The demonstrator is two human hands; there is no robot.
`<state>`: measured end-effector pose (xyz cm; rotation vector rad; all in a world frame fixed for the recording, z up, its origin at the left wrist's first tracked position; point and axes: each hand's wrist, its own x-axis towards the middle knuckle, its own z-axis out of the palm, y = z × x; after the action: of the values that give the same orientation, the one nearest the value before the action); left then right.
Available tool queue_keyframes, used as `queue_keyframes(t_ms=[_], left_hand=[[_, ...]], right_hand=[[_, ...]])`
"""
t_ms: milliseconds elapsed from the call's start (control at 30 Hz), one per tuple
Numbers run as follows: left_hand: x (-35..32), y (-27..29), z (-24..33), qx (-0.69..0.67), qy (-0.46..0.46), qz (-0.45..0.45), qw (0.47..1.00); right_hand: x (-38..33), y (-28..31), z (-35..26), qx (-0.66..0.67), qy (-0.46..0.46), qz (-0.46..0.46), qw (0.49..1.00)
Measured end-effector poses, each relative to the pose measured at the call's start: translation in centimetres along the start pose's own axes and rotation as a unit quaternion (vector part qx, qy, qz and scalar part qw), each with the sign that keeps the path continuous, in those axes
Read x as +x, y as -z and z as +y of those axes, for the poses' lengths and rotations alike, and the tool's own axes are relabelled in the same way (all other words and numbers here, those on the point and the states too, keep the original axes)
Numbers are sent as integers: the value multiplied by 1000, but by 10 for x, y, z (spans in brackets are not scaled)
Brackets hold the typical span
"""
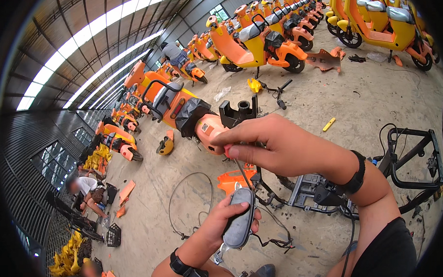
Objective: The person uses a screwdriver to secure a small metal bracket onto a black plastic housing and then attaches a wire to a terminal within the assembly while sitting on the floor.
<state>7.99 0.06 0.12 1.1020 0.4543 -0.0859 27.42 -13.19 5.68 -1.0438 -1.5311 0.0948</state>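
Observation:
My left hand (219,219) grips a grey oval housing (239,221), thumb across its face and fingertips round its far side. Dark wires (279,241) with connectors dangle below it. In my right hand (273,141) is a screwdriver (241,171), pinched at its red end between thumb and fingers. Its thin metal shaft points down to the upper end of the housing. Whether the tip sits in a screw is too small to tell. Just beyond the housing lies an orange plastic panel (232,181) on the floor.
At my right stands a bare black scooter frame (393,157). A black bracket (237,113) and an orange scooter (169,108) are ahead. A yellow tool (329,124), a handlebar (278,92) and a cable loop (172,199) lie on concrete. People sit at the left wall.

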Motion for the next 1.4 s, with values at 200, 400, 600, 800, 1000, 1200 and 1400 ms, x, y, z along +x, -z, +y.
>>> queue_keyframes(t_ms=[200,400,600,800,1000,1200,1400], left_hand=[[-1,4,-1,-3,10,-4,1000],[2,3,-3,-3,16,14,1000],[-1,0,-3,3,0,6,1000],[-2,-2,-1,6,-13,-2,1000],[-2,0,0,7,-2,-1,1000],[-2,5,0,-16,1,-41,999],[-2,2,0,-4,1,-28,1000]], right_hand=[[1,11,-21,-68,-64,-36,995],[-2,2,-15,-109,-96,47,988],[1,2,-9,-186,62,43,980],[2,2,1,-15,13,-8,1000],[1,16,-7,-30,14,-68,997],[2,18,-17,-60,-51,-47,996],[1,10,-17,-32,-149,3,988]])
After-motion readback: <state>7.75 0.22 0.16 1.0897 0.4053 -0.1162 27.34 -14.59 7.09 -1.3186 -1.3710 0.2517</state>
